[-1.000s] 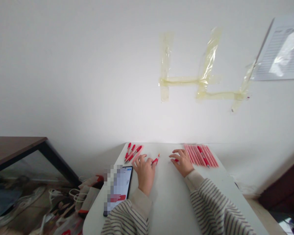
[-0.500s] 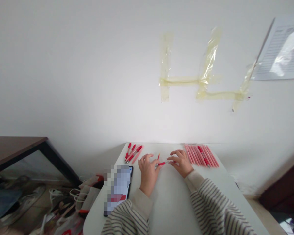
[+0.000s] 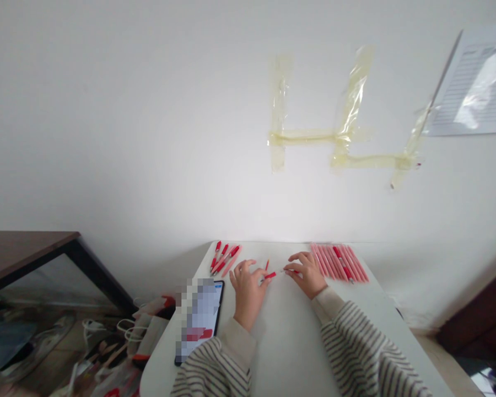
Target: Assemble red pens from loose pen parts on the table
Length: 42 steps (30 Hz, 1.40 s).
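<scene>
My left hand pinches a short red pen barrel between thumb and index finger, over the middle of the white table. Facing it, my right hand is closed on another red pen part, mostly covered by the fingers, with a thin pale tip pointing left. A small gap separates the two parts. Just behind the barrel lies a small orange-red stick. Beside the right hand is a row of pink pen refills or tubes, with a whole red pen lying across them.
Several red pens and a pink stick lie at the table's back left. A phone rests by the left forearm. The white table meets the wall behind. Bags and clutter are on the floor at left.
The gap between the two pen parts has widened a little. The right hand has shifted slightly right, and the left hand slightly left.
</scene>
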{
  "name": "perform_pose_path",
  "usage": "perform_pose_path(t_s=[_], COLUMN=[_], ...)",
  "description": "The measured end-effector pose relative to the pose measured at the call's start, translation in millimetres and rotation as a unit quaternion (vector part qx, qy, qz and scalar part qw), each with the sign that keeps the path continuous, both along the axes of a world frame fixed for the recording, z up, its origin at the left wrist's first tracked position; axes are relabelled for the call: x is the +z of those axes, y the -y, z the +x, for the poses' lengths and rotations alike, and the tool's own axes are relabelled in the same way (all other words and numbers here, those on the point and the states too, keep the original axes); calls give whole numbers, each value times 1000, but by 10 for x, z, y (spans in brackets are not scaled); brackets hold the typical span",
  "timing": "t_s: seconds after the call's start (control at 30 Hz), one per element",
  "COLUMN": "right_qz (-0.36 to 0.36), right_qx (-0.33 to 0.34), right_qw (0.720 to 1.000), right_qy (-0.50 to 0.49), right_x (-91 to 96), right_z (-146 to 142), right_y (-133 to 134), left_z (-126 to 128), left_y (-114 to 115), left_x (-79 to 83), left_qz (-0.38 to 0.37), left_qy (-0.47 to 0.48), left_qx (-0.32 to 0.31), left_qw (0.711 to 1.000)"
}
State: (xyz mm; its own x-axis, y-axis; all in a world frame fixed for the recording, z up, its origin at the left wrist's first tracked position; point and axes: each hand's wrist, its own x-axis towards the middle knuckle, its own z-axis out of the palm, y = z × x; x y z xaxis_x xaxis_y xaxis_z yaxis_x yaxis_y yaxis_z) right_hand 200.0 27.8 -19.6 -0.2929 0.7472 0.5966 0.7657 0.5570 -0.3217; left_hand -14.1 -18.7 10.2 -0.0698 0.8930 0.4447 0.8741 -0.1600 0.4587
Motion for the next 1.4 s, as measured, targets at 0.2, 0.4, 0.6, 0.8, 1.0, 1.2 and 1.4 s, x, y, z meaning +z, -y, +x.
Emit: perform_pose_path(t_s=[0.2, 0.4, 0.6, 0.8, 1.0, 1.2, 1.4], right_qz=[14, 12, 4, -4, -5, -5, -4], right_qx=[-38, -39, -40, -45, -48, -47, -45], right_qw=[999, 999, 999, 999, 999, 999, 999], right_qy=[-1, 4, 7, 12, 16, 14, 14], right_x=[-53, -107, -118, -116, -109, -119, -96], right_z=[70, 71, 70, 66, 63, 62, 64], right_y=[-51, -78, -81, -80, -68, -80, -61], left_z=[-39, -59, -89, -86, -81, -73, -75], left_y=[-11, 7, 36, 41, 44, 51, 42], left_x=[11, 32, 28, 5, 7, 33, 45], left_qz=[15, -8, -18, -26, -33, -37, -25], left_qy=[-16, -29, -71, -97, -99, -90, -77], left_qx=[51, 134, 175, 180, 185, 187, 180], left_qw=[998, 991, 982, 979, 977, 978, 980])
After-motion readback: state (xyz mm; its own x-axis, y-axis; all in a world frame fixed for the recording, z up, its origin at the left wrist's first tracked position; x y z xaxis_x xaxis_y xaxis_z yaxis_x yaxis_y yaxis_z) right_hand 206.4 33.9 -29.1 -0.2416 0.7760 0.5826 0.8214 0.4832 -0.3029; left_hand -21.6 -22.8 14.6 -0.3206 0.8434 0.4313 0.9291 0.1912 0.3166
